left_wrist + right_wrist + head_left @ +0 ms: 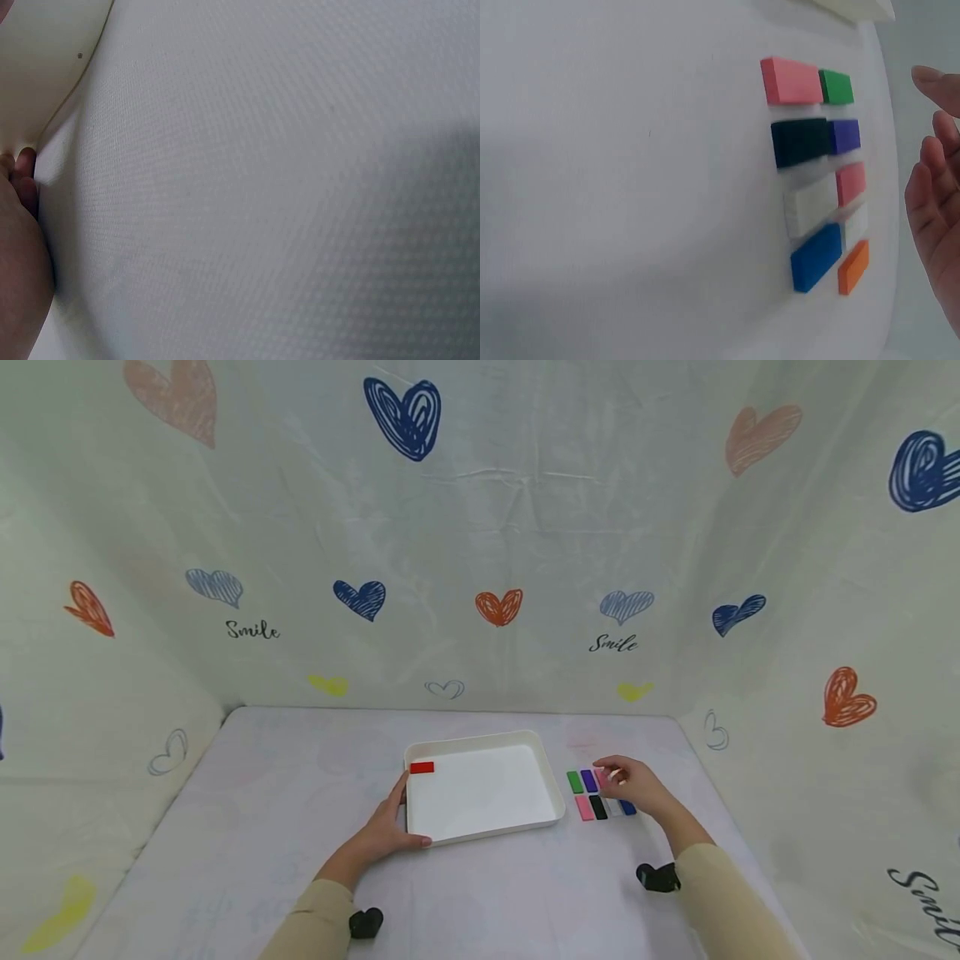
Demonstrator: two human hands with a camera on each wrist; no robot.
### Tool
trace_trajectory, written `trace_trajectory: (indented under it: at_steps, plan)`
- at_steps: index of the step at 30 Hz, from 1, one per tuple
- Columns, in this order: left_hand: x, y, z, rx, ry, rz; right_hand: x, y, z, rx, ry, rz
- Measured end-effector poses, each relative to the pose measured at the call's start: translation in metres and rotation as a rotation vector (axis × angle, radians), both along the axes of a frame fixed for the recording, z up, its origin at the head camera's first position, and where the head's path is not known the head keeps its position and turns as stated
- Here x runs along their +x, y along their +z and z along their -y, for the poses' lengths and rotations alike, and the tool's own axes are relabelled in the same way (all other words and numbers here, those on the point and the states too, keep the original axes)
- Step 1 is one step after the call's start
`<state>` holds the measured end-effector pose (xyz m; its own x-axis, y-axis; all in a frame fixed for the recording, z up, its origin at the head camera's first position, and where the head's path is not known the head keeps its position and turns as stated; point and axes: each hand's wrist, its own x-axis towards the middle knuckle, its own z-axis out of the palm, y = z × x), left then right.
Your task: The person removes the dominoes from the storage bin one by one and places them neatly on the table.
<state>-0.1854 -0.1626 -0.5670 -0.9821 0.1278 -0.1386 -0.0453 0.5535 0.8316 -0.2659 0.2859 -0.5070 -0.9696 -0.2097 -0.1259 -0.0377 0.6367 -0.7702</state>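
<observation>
My left hand (388, 828) holds the near left corner of a shallow white tray (551, 781), thumb along the front wall and fingers at the left side. A red rectangular block (422, 767) lies in the tray's far left corner. My right hand (628, 779) hovers above small coloured blocks, thumb and fingers apart with nothing between them in the right wrist view. Those flat blocks lie in two rows: pink (795, 81), black (800, 142), white (811, 206) and blue (816, 257) nearer; green (838, 87), purple (844, 136), pink (851, 184), white (856, 225) and orange (853, 267) farther.
The white-covered table (480, 893) meets a hanging curtain (525, 527) printed with hearts at its back and sides. Two black heart shapes, one left (366, 923) and one right (658, 877), show beside the sleeves. The blocks lie right of the tray.
</observation>
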Motion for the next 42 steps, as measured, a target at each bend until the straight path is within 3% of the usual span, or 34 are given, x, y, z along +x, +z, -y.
trace_trajectory:
  at_steps: [9,25,32,42]
  plan:
    - [0.002,0.002,-0.002,-0.002,0.012,0.027,-0.002,0.008,0.046,-0.123,0.127,-0.021]
    - [0.003,0.004,-0.001,0.019,0.015,0.013,-0.006,0.013,0.115,-0.122,0.309,0.024]
    - [0.001,0.001,-0.001,0.048,0.008,-0.002,-0.006,0.008,0.143,-0.171,0.421,0.016]
    - [0.0,0.0,-0.002,0.046,0.023,0.009,0.0,0.007,0.182,-0.196,0.441,0.033]
